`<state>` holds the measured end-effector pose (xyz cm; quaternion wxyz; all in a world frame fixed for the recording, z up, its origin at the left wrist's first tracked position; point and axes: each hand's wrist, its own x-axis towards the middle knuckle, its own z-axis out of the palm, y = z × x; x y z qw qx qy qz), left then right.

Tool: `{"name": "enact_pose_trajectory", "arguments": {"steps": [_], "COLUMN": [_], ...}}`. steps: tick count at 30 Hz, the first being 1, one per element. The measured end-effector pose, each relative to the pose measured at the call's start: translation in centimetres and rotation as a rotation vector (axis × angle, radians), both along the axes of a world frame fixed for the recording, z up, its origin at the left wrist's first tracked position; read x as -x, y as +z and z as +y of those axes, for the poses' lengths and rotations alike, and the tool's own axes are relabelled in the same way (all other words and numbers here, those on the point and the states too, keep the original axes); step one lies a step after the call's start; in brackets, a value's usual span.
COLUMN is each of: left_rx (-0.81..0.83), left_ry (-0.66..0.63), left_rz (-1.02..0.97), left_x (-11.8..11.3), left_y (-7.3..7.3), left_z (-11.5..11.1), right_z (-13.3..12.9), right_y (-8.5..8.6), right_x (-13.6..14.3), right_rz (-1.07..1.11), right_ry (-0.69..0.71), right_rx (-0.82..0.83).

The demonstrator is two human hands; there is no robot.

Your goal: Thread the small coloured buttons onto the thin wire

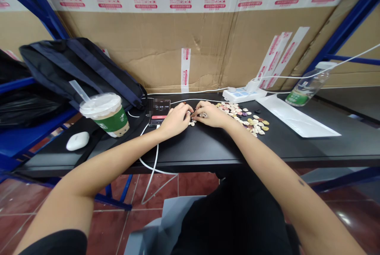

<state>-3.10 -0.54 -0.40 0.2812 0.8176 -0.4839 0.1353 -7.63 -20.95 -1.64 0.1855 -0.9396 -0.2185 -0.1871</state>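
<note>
My left hand (177, 120) and my right hand (210, 115) rest on the black table with their fingertips almost meeting. The fingers of both are bent and pressed inward over small button-like pieces, and what lies between the fingertips is mostly hidden. A few pale pieces (192, 123) lie on the table just below the fingertips. To the right of my right hand spreads a loose pile of button-like pieces (255, 123), cream, yellow, brown, pink and purple. Close by my left hand lies a phone (160, 111) with a running timer on its screen.
On the left stand a lidded drink cup (110, 115) with a straw, a white earbud case (77, 141) and a dark backpack (86, 65). A power strip (240, 94), a white packet (297, 115) and a plastic bottle (308, 84) are on the right. Cardboard (148, 37) walls the back.
</note>
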Motion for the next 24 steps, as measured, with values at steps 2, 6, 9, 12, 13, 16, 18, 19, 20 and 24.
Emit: {"name": "enact_pose_trajectory", "arguments": {"steps": [2,6,9,12,13,16,18,19,20,24], "left_rx": [0.01,0.063,0.13,0.194,0.21,0.241,0.254,0.259,0.262,0.292], "left_ry": [-0.009,-0.037,-0.052,-0.06,-0.063,-0.069,-0.08,-0.087,-0.093,-0.084], "left_rz": [0.006,0.067,0.139,0.191,0.206,0.241,0.245,0.244,0.246,0.278], "left_x": [0.0,-0.4,-1.0,-1.4,-1.5,-1.4,-1.4,-1.4,-1.4,-1.4], "left_y": [-0.1,-0.3,-0.7,-0.9,-1.0,-0.9,-0.8,-0.8,-0.7,-0.8], "left_z": [0.0,-0.1,-0.3,-0.6,-0.6,-0.7,-0.7,-0.7,-0.7,-0.7], "right_z": [-0.1,-0.2,-0.2,-0.1,-0.1,0.1,0.1,0.2,0.2,0.2], "right_y": [0.0,0.0,0.2,0.6,0.7,1.0,1.1,1.1,1.1,1.1], "right_x": [-0.1,-0.3,-0.2,0.2,0.4,0.7,0.7,0.7,0.7,0.6], "right_rz": [-0.012,-0.037,-0.049,-0.043,-0.035,-0.011,0.003,0.009,0.017,0.059], "right_ry": [-0.005,-0.009,-0.02,-0.039,-0.04,-0.048,-0.053,-0.054,-0.052,-0.032], "right_rx": [-0.009,-0.045,-0.093,-0.211,-0.252,-0.306,-0.294,-0.287,-0.284,-0.31]}}
